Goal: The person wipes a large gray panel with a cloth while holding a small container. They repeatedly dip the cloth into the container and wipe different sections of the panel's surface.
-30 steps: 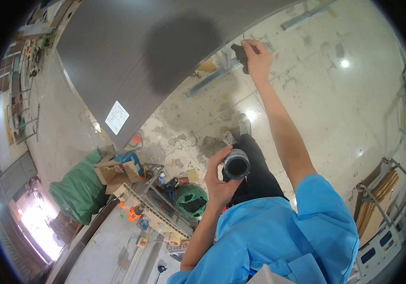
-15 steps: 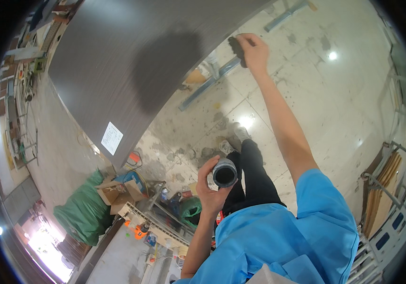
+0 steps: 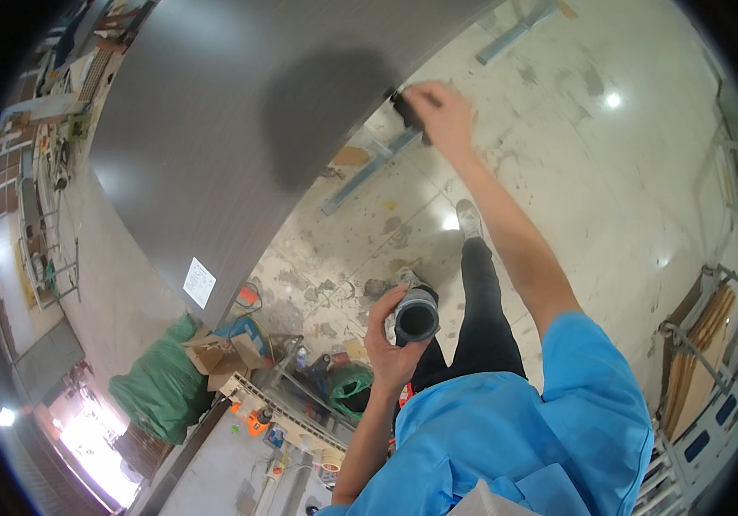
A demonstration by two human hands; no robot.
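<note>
Your right hand (image 3: 442,116) grips a dark pad (image 3: 405,107) against the grey panel's (image 3: 214,129) edge; left hand's (image 3: 390,340) fingers wrap a grey roll (image 3: 417,315), end-on, well below.

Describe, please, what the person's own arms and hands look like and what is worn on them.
Both arms wear short, loose, bright blue sleeves of one shirt, ending above the elbow, so the forearms are bare. The left hand and right hand have no gloves. No watch, band or ring shows on either, though the right hand is small and partly blurred.
</note>
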